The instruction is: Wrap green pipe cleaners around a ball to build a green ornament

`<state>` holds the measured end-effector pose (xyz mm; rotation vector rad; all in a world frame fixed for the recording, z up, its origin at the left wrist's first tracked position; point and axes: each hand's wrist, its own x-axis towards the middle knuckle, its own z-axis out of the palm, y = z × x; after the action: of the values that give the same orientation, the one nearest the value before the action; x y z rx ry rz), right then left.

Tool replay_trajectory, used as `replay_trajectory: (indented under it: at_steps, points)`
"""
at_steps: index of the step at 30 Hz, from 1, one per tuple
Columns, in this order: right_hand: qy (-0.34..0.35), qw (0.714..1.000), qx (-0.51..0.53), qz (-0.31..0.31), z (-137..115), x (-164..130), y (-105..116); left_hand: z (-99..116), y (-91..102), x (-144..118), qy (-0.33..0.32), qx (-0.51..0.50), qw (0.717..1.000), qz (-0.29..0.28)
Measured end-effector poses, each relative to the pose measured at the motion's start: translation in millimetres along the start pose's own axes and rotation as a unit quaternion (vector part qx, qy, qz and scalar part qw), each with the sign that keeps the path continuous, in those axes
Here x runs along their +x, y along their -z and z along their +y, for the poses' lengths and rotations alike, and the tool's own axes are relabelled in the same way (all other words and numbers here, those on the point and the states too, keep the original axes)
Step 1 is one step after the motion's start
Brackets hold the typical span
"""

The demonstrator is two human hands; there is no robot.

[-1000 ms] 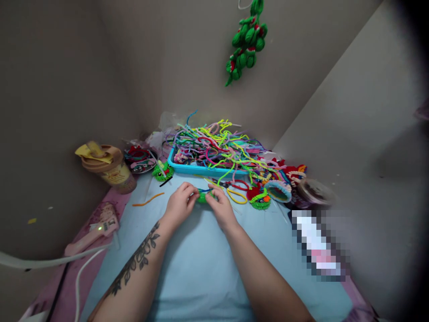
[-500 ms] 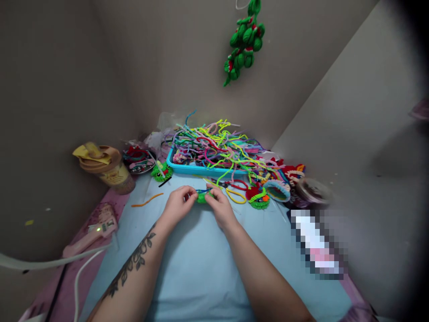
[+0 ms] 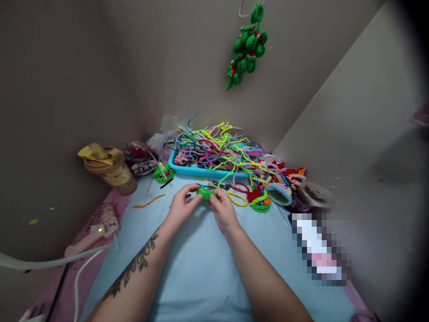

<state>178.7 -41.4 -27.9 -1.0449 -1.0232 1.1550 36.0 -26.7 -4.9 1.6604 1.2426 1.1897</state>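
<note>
Green fuzzy piece [image 3: 206,193] is right between the hands: left hand [image 3: 182,204] pinching its left end, right hand [image 3: 225,210] gripping the right, over the blue-covered counter [image 3: 197,268]. Blue tray [image 3: 208,171] full of fuzzy stems [image 3: 231,150] sits farther back.

Dim in here: grey walls [image 3: 187,67], soft shadow on the blue sheet [image 3: 194,264], a pixelated patch [image 3: 318,251] and blackened edge at right.

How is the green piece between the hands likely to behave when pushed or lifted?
The green piece is probably light, being small enough to sit between the left hand and right hand. Its fuzzy-looking surface suggests good grip and perhaps some give under pressure. Stiffness inside can't be seen.
</note>
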Motion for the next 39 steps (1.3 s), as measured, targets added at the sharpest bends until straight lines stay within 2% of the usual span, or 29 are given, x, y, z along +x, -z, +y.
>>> replay_trajectory:
  at_steps: [3,6,11,14,22,25,31,36,39]
  points:
    - [-0.033,0.996,0.083,-0.014,-2.0,-0.6,-3.1,2.9,0.9,-1.6,-0.022,0.040,0.999,0.007]
    - [-0.019,0.996,0.086,0.013,-3.4,-1.3,-3.9,6.6,3.5,-2.0,-0.008,0.043,0.999,0.009]
    - [0.077,0.997,0.000,0.023,-7.4,-4.1,-1.4,7.3,6.2,0.4,0.009,-0.031,0.999,0.006]
    - [0.091,0.994,-0.062,0.016,-10.1,-5.9,-0.4,6.2,5.9,1.0,0.015,-0.060,0.998,0.005]
    - [0.121,0.987,-0.105,0.014,-13.4,-6.9,1.2,6.8,3.7,-1.5,0.003,-0.082,0.997,-0.007]
    - [0.127,0.986,-0.112,0.002,-13.9,-8.0,-0.1,6.8,3.5,-1.9,-0.002,-0.070,0.998,-0.008]
    - [0.126,0.988,-0.080,0.028,-9.2,-7.3,0.0,7.3,5.9,-3.5,-0.038,-0.009,0.999,-0.030]
    - [0.114,0.973,-0.196,-0.040,-12.2,-1.5,7.5,6.4,10.3,-4.5,-0.090,0.063,0.992,-0.054]
    - [0.101,0.974,-0.196,-0.050,-10.4,0.8,9.3,6.1,10.5,-4.3,-0.119,0.086,0.988,-0.047]
